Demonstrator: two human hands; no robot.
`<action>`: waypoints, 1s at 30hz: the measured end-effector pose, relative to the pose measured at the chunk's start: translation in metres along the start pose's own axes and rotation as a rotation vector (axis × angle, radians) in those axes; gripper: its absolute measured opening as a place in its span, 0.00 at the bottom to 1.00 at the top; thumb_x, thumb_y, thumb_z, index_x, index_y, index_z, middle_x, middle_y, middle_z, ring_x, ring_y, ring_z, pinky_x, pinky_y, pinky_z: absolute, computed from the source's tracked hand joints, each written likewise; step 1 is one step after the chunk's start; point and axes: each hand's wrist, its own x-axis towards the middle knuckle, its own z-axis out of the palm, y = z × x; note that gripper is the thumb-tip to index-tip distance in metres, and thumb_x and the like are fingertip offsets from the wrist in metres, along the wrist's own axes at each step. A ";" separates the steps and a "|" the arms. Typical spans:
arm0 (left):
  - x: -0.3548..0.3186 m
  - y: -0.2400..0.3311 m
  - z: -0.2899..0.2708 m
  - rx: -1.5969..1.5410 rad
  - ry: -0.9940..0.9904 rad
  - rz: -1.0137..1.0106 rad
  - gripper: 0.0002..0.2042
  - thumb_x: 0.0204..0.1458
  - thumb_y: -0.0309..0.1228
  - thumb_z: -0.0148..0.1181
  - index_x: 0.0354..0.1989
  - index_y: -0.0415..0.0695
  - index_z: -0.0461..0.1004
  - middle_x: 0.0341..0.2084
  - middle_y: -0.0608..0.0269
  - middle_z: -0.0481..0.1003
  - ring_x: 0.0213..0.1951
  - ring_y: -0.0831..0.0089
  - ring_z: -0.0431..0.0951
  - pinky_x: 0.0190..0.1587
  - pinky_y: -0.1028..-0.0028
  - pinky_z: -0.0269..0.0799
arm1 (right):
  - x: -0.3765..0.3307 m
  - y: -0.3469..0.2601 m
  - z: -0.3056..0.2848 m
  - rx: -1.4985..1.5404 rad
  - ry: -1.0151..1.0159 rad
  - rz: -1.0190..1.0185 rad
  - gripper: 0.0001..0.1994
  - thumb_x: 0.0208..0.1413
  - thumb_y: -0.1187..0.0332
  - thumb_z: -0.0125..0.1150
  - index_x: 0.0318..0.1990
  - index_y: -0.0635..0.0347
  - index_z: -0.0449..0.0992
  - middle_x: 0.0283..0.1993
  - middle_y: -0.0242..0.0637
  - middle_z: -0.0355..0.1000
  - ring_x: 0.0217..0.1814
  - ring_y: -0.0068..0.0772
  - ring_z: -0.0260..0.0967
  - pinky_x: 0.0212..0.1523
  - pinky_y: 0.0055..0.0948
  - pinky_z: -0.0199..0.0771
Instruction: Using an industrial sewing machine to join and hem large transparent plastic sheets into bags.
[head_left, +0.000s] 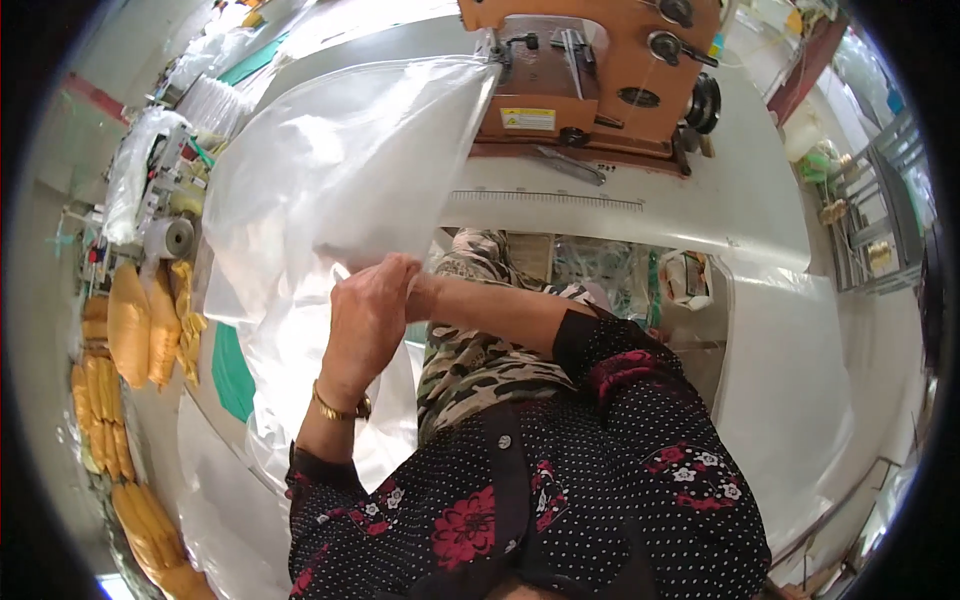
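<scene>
A large clear plastic sheet (pixel 340 150) spreads over the left side of the table, its upper right corner reaching the working end of an orange-brown sewing machine (pixel 640 80). My left hand (pixel 365 320), with a gold watch at its wrist, is closed on the sheet's near edge. Crossing from the right, my right hand (pixel 422 297) meets the left one at the same edge. Its fingers are hidden behind the left hand. Below both hands, the sheet hangs in bright folds toward my lap.
Metal thread snips (pixel 572 165) lie before the machine, near a ruler scale (pixel 550 198) on the table. Stuffed yellow packs (pixel 130 325) and a roll (pixel 170 238) stand at the left. A bag (pixel 686 278) sits below the table edge; a grey metal rack (pixel 885 205) is at the right.
</scene>
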 end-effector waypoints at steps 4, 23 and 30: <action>-0.011 -0.026 0.027 -0.078 0.061 0.045 0.06 0.57 0.21 0.53 0.42 0.39 0.70 0.26 0.48 0.77 0.29 0.50 0.79 0.31 0.60 0.74 | -0.004 0.011 -0.015 -0.175 -0.276 -0.046 0.03 0.54 0.72 0.56 0.32 0.62 0.74 0.32 0.46 0.72 0.38 0.48 0.73 0.41 0.39 0.73; -0.005 -0.002 0.015 -0.045 0.338 -0.025 0.04 0.52 0.20 0.59 0.35 0.41 0.77 0.28 0.57 0.77 0.31 0.59 0.78 0.32 0.68 0.73 | 0.084 0.030 -0.255 -0.911 -0.455 -0.030 0.11 0.58 0.72 0.52 0.48 0.61 0.73 0.45 0.41 0.68 0.46 0.48 0.71 0.46 0.40 0.74; -0.005 0.011 0.006 -0.047 0.234 -0.118 0.19 0.50 0.15 0.54 0.50 0.44 0.77 0.31 0.56 0.79 0.27 0.60 0.80 0.30 0.69 0.74 | 0.088 0.027 -0.264 -0.708 -0.446 0.005 0.05 0.56 0.77 0.50 0.40 0.62 0.69 0.42 0.45 0.68 0.47 0.51 0.70 0.47 0.44 0.72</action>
